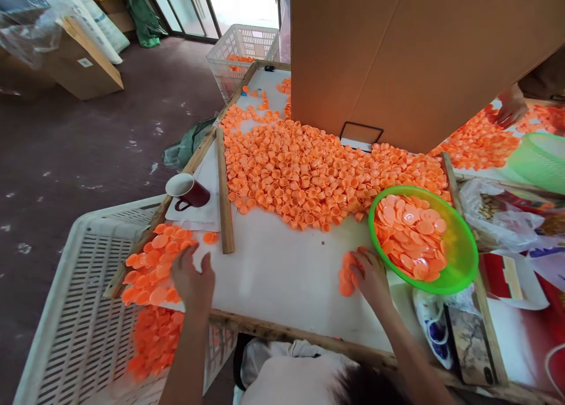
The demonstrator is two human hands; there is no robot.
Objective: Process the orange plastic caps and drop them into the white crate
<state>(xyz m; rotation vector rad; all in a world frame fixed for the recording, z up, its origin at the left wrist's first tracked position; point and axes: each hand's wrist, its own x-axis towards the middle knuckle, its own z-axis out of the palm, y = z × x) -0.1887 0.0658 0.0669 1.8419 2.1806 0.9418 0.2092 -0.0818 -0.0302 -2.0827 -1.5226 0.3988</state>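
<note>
My left hand is over the table's left corner, thumb and fingers apart, beside a spread of orange plastic caps. I see nothing held in it. On the right, my right hand has its fingers bent around a few round orange discs, low over the white tabletop. A green plastic bowl full of flat orange discs stands just beyond that hand. Farther back lies a large heap of small orange cup-shaped caps.
A wooden strip separates the heap from a dark red mug. Below left stands a white crate with orange pieces. A tall cardboard box blocks the back. Another person's hand is beyond it. A phone lies at right.
</note>
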